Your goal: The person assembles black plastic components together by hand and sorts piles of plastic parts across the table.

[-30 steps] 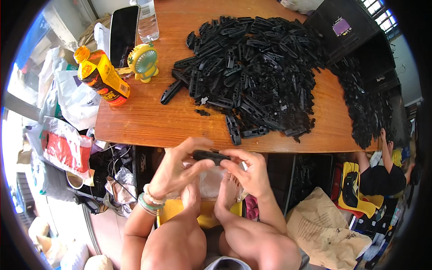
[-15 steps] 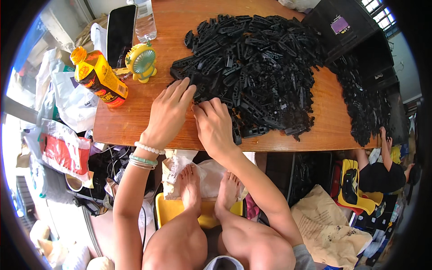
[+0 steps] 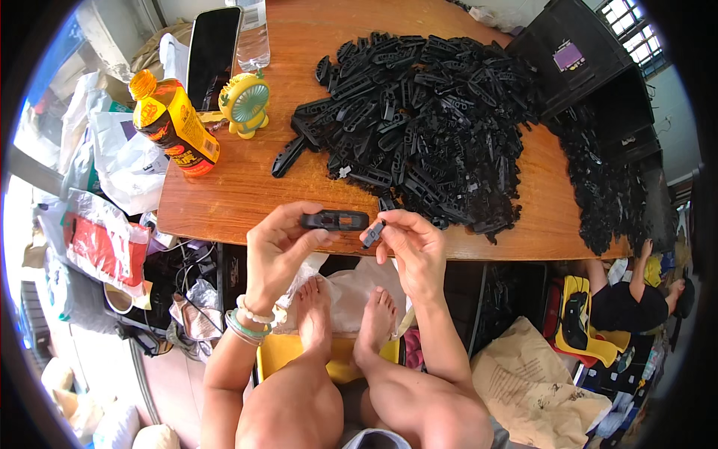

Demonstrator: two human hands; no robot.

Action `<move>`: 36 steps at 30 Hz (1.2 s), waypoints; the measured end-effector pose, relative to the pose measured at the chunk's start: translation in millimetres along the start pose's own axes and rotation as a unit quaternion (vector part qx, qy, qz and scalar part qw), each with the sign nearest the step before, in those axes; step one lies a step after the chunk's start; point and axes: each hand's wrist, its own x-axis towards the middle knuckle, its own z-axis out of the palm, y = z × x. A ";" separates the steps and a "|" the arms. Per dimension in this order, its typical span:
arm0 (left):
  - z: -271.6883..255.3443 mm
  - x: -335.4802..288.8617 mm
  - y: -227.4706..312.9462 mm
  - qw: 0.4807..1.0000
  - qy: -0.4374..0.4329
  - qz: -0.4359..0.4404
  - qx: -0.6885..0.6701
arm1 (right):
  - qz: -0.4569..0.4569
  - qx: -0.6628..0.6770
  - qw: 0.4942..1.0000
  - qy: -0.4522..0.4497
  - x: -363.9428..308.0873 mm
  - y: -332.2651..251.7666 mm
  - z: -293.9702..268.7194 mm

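Note:
Above the table's front edge, my left hand (image 3: pixel 280 243) pinches one end of a long black plastic part (image 3: pixel 336 220) with slots along it, held level. Just to its right, my right hand (image 3: pixel 411 251) grips a small dark plastic piece (image 3: pixel 372 234) between thumb and fingers. The two parts are close together; whether they touch, I cannot tell. Beyond my hands lies a large heap of black plastic parts (image 3: pixel 434 120), long slotted ones at the left and smaller bits at the right.
On the wooden table (image 3: pixel 217 209) stand a yellow-labelled drink bottle (image 3: pixel 178 127), a small yellow fan (image 3: pixel 245 105), a phone (image 3: pixel 212 56) and a clear bottle (image 3: pixel 253 37). Black crates (image 3: pixel 572 52) and a second heap (image 3: pixel 606 179) lie right. Another person (image 3: pixel 636 299) works at far right.
Both hands have drawn back from the heap's near edge toward me. The left now holds a long black part, and the right a small piece. The whole view has shifted slightly.

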 end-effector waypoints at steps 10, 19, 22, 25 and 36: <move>25.9 -21.3 3.8 0.997 -0.066 -0.044 -0.006 | -0.121 -0.089 0.988 0.014 -18.2 -10.0 5.3; 27.7 -19.5 22.9 0.985 -0.115 -0.121 -0.042 | -0.143 -0.166 0.974 0.064 -21.4 -12.0 9.7; 25.5 -21.0 20.5 0.982 -0.128 -0.132 -0.035 | -0.140 -0.166 0.974 0.063 -21.8 -10.4 12.8; 27.6 -22.0 23.2 0.982 -0.107 -0.140 -0.068 | -0.159 -0.258 0.950 0.078 -25.7 -4.7 9.9; 22.8 -28.5 9.6 0.993 -0.087 -0.075 -0.028 | 0.080 -0.245 0.966 -0.001 -39.0 -19.1 8.0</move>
